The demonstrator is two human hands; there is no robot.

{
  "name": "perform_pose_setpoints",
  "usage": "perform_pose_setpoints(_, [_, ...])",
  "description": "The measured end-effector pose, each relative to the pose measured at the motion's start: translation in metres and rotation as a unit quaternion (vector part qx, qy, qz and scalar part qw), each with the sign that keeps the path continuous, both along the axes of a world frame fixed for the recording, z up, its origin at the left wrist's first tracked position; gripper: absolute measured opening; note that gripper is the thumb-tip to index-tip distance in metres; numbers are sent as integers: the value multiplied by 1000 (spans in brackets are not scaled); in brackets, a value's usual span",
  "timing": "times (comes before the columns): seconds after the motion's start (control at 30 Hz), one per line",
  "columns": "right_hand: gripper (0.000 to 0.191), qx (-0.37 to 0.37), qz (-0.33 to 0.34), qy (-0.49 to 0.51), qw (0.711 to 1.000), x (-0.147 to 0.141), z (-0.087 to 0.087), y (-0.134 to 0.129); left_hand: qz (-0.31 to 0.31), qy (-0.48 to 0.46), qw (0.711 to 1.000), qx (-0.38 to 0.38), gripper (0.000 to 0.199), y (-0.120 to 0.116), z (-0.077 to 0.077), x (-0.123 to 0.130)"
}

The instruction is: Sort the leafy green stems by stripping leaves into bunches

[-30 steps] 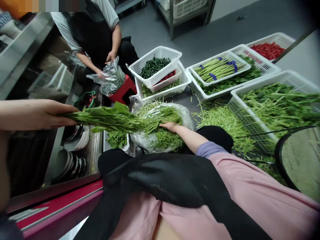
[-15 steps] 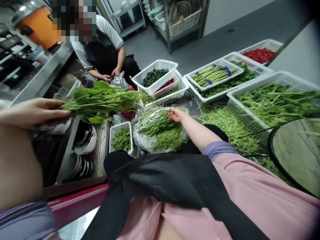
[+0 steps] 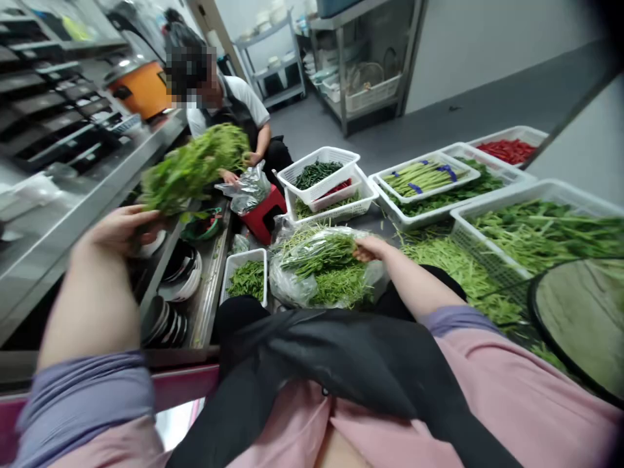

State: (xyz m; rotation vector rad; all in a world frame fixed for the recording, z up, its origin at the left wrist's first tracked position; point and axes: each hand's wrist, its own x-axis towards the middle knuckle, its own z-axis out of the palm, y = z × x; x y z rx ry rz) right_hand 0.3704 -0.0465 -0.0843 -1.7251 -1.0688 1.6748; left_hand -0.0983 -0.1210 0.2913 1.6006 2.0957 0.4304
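Observation:
My left hand (image 3: 121, 229) grips a bunch of leafy greens (image 3: 195, 166) by the stems, held up high on the left with the leaves pointing away. My right hand (image 3: 370, 248) closes on a handful of green stalks (image 3: 316, 250) lying on top of a clear plastic bag of greens (image 3: 322, 276) on the floor in front of my knees. A black apron lies over my pink-clothed lap.
White baskets of vegetables line the floor: green chillies (image 3: 316, 172), bundled stalks (image 3: 422, 175), red chillies (image 3: 507, 149), leafy stems (image 3: 541, 227), a small basket (image 3: 246, 279). Loose greens (image 3: 448, 257) lie between them. Another person (image 3: 229, 123) sits opposite with a plastic bag. A steel counter with bowls stands left.
My left hand has raised the leafy bunch higher and tilted it upward. My right hand has closed on stalks in the bag. The view has lifted toward the room.

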Motion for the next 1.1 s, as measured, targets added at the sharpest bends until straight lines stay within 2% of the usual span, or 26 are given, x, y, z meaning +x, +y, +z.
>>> perform_pose_setpoints(0.03, [24,11,26,-47,998,-3,7,-1,1,-88,996,-3,41,0,-9,12])
perform_pose_setpoints(0.1, [14,46,66,-153,985,-8,22,-5,0,-193,981,6,40,2,-36,38])
perform_pose_setpoints(0.2, [12,106,106,-274,950,-18,47,-23,-49,-297,954,-7,48,3,-93,77])
perform_pose_setpoints(0.27, [17,157,165,-286,931,-29,63,-43,-83,-357,930,-27,52,-2,-137,106])
perform_pose_setpoints(0.3, [21,185,197,-251,930,-36,70,-54,-90,-384,918,-41,53,-7,-157,121])
perform_pose_setpoints(0.37, [28,224,219,-79,946,-54,81,-77,-101,-428,895,-78,53,-20,-193,150])
perform_pose_setpoints(0.4, [32,225,194,33,954,-63,85,-87,-105,-444,885,-96,53,-27,-208,164])
perform_pose_setpoints(0.47, [40,200,106,211,951,-78,88,-101,-108,-458,874,-122,52,-39,-228,184])
perform_pose_setpoints(0.5, [41,186,55,256,947,-84,87,-106,-108,-460,871,-130,52,-43,-236,191])
perform_pose_setpoints(0.57, [40,160,-30,279,946,-91,81,-112,-106,-459,871,-137,51,-47,-245,198])
perform_pose_setpoints(0.63, [41,135,-74,273,950,-94,73,-115,-97,-458,872,-142,49,-48,-251,200])
perform_pose_setpoints(0.73, [39,109,-99,284,947,-94,62,-120,-76,-460,872,-149,48,-46,-258,197])
perform_pose_setpoints(0.83, [40,108,-127,302,939,-95,58,-128,-63,-489,857,-152,46,-45,-264,195])
perform_pose_setpoints(0.97, [41,110,-118,333,929,-95,62,-135,-55,-525,829,-183,48,-45,-270,193])
perform_pose_setpoints(1.1, [40,127,-102,326,931,-94,66,-138,-68,-557,791,-243,50,-46,-272,190])
